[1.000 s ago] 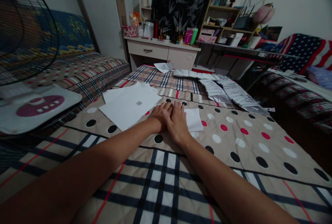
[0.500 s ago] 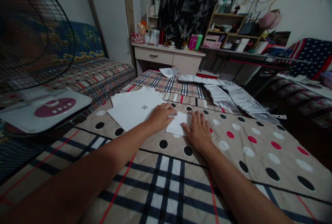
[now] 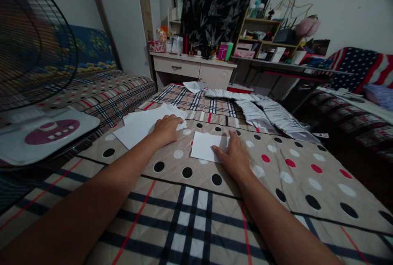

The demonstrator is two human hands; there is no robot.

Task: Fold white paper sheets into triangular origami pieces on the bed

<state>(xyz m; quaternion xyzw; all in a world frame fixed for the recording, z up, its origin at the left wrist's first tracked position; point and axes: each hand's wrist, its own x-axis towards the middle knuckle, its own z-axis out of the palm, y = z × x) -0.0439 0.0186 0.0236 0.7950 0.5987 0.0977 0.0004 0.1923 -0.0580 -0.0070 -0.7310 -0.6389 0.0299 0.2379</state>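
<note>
A small white sheet of paper [image 3: 205, 145], apparently folded, lies flat on the patterned bedspread [image 3: 181, 187]. My right hand [image 3: 236, 155] is at its right end, thumb on top and fingers around the far right edge, holding it. Those fingers are slightly blurred. To the left, larger white sheets [image 3: 138, 124] lie in a loose overlapping pile. Over the pile's right side rests my left hand [image 3: 167, 130], palm down with loosely bent fingers. Nothing shows in it, though its fingertips are partly hidden.
Rows of folded white papers [image 3: 273, 113] stand bunched on the far right of the bed. A single folded paper piece [image 3: 195, 86] lies at the far edge. A fan [image 3: 33, 40] stands close on the left. Beyond the bed is a drawer cabinet [image 3: 190, 68] with bottles.
My left hand has left the small paper and moved left onto the pile of sheets. My right hand stays at the small paper, its fingers now more bent. The view has shifted slightly right.
</note>
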